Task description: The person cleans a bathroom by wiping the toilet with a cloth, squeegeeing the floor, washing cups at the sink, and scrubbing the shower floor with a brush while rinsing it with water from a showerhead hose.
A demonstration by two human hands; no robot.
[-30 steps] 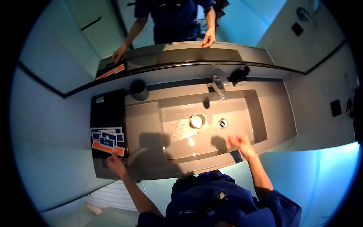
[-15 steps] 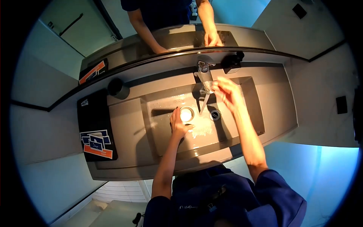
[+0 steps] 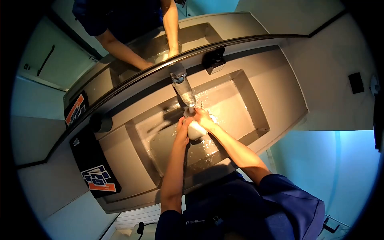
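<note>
In the head view, both hands are working inside the wide grey rectangular basin [image 3: 162,150], and the small round off-white cup [image 3: 197,131] is sitting right between them! It is hovering around mid-basin, between the spout and the near edge, its pale rounded side facing the wearer; its opening is staying out of sight. The left hand [image 3: 183,128] is gripping from the left, fingers curling closely about the cup. The right hand [image 3: 205,119] is holding on too, narrowly closed, its fingers bending over the far side and partly hiding from view. Just above them, the shiny silver metal faucet [image 3: 183,89] is leaning out from the basin's far edge, and water [image 3: 189,111] is spilling by the fingertips. Along the far edge of the taupe countertop [image 3: 117,150], to the faucet's right, a squat black dispenser [image 3: 214,62] is standing. Over at the far left corner, a dark grey cylindrical tumbler [image 3: 101,123] is waiting, while a flat black panel [image 3: 85,153] is lying along the left edge, blue, white and orange labels [image 3: 98,180] brightening its near end.
</note>
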